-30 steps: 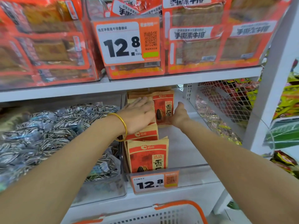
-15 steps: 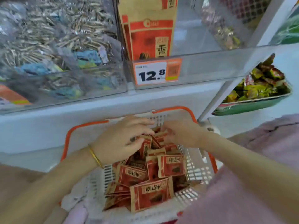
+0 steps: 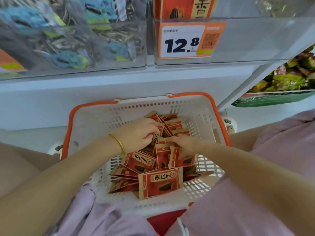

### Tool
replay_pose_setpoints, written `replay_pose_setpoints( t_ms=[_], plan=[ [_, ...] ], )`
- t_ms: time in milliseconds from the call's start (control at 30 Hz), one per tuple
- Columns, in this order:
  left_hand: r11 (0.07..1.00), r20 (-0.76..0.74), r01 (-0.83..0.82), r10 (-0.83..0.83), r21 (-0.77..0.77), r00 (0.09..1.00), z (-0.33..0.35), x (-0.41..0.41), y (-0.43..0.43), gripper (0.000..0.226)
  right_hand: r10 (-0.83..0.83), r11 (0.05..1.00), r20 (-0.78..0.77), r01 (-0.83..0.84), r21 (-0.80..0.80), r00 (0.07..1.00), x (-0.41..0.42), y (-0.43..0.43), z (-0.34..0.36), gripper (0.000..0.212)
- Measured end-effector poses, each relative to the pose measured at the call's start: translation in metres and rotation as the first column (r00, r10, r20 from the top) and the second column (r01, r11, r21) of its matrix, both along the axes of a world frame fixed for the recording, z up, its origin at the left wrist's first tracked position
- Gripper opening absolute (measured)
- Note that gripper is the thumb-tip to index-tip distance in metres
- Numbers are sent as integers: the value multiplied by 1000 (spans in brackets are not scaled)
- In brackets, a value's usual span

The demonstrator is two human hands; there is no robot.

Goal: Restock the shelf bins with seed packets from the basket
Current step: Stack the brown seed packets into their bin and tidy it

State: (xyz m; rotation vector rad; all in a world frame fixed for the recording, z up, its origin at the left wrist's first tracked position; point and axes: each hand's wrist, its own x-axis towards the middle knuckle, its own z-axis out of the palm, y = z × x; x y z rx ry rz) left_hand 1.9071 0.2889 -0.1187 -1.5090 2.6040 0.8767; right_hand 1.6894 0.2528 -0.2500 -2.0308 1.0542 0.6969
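A white basket (image 3: 95, 120) with orange handles sits in front of me, holding several red and tan seed packets (image 3: 160, 182). My left hand (image 3: 138, 133), with a gold bangle on its wrist, reaches into the pile and its fingers curl round a packet at the pile's far side. My right hand (image 3: 185, 145) lies on the packets in the middle, fingers spread and pressing on one. Above, a clear shelf bin (image 3: 255, 40) holds upright packets of the same kind (image 3: 184, 7) behind a 12.8 price tag (image 3: 185, 40).
A second clear bin (image 3: 73, 45) at the upper left holds silver and blue seed bags. A green tray of green and yellow snack packs (image 3: 288, 82) sits at the right. The white shelf base (image 3: 119, 86) runs behind the basket. My knees flank the basket.
Both hands left the shelf bin and came down into the basket. Since half a second ago they have sunk deeper into the packet pile, and my view moved closer.
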Motion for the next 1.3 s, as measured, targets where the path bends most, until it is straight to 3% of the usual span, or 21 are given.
replay_pose_setpoints(
  t_ms=[67, 200, 333, 433, 533, 600, 733, 833, 933, 1000, 1067, 1167, 1300],
  plan=[
    [999, 17, -13, 13, 30, 1000, -3, 0, 1, 34, -62, 998, 48, 62, 3, 997, 1, 1, 1, 65],
    [994, 67, -45, 38, 99, 997, -12, 2, 2, 33, -27, 999, 145, 30, -20, 989, -1, -4, 9, 21],
    [969, 89, -172, 158, 178, 983, -20, 5, 1, 40, -87, 995, 279, 94, -13, 956, -1, -15, 39, 18],
    [917, -34, -238, 262, 320, 965, -19, 4, 1, 50, -207, 973, 382, 231, -18, 901, -2, -31, 74, 13],
    [849, -208, -280, 404, 449, 891, -18, 1, 0, 61, -474, 879, 528, 412, 239, 705, -7, -41, 102, 9],
    [818, -235, -354, 493, 453, 838, -20, 4, -5, 67, -572, 819, 568, 449, 357, 592, -10, -40, 113, 10],
    [753, -254, -416, 594, 509, 764, -18, 10, -10, 25, -701, 705, 584, 525, 477, 410, -13, -33, 116, 22],
    [628, -339, -367, 723, 687, 602, -13, 5, -5, 15, -799, 560, 560, 607, 564, 217, -14, -31, 116, 23],
    [499, -361, -259, 824, 827, 436, -6, -5, 0, 23, -842, 455, 534, 633, 626, 78, -13, -25, 119, 13],
    [464, -369, -206, 852, 862, 372, 0, -10, 2, 31, -859, 394, 512, 651, 649, 10, -6, -17, 122, 10],
    [476, -393, -166, 843, 864, 368, 6, -15, 5, 41, -864, 329, 500, 677, 659, -66, 2, -8, 126, 9],
    [640, -444, -272, 723, 718, 530, 14, -24, 11, 63, -823, 311, 556, 731, 608, -112, 12, 6, 133, 18],
    [772, -505, -334, 616, 541, 604, 27, -35, 19, 50, -791, 306, 604, 792, 529, -97, 10, 27, 156, 34]
  ],
)
